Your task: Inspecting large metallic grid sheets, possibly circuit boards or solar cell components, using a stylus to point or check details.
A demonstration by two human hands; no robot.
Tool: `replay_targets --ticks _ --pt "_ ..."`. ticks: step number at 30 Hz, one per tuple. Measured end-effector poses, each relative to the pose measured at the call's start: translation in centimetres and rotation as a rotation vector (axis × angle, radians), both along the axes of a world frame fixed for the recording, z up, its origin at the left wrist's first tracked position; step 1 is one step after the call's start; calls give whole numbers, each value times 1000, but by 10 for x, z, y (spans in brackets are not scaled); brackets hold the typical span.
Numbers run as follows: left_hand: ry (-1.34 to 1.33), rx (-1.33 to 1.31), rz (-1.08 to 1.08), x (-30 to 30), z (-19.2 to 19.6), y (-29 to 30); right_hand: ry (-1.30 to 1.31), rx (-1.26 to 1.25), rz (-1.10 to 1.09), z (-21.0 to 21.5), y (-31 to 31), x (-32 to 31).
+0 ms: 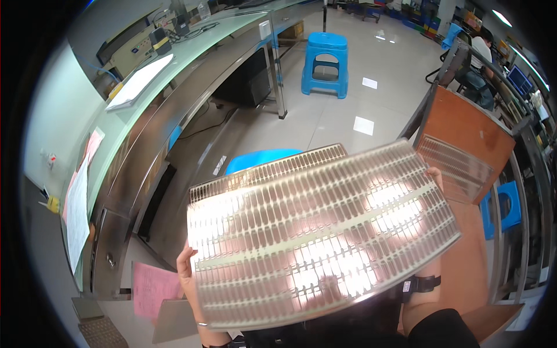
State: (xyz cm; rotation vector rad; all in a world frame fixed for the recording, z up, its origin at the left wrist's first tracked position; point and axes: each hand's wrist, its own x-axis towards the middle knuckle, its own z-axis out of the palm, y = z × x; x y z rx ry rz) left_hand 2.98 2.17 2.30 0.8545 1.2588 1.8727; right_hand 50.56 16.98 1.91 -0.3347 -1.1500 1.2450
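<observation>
A large, shiny, coppery panel (272, 232) with rows of small slot-like marks fills the middle of the view, tilted and glaring with reflected light. My left hand (185, 265) grips its left edge, the fingers curled round it. At the panel's upper right edge, the fingertips of my right hand (434, 175) hold on; the rest of that hand is behind the panel. A second, similar panel (331, 152) shows just beyond the first, in front of a blue stool seat (261, 158). Whether anything else supports that second panel is hidden.
On the left runs a glass-topped bench (191, 55) with papers and equipment. A brown-boarded metal rack (464, 124) stands at right, a patterned panel (455, 162) leaning in it. A blue stool (325, 65) is on the floor ahead. A person (480, 72) sits at far right.
</observation>
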Motion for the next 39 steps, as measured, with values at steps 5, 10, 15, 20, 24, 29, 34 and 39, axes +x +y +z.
replay_targets --ticks 5,10,15,20,24,29,34,39 --pt "-105 -70 -82 -9 -18 -9 73 -155 55 14 -10 -19" --pt "-231 -113 -26 19 8 -7 161 -321 162 23 -1 -36" --pt "-339 -222 -234 7 -6 -12 220 -488 279 40 -11 -52" --pt "-720 -254 -439 -17 17 3 231 -621 391 42 -37 -37" --pt "-895 242 -386 -23 -10 10 36 -793 42 27 -39 -43" --pt "-867 242 -460 62 26 22 -72 -530 -101 -19 -49 -75" --pt "-700 3 -407 72 11 9 -97 -468 183 0 -82 -106" --pt "-617 -76 -503 45 5 3 59 -683 303 7 -59 -96"
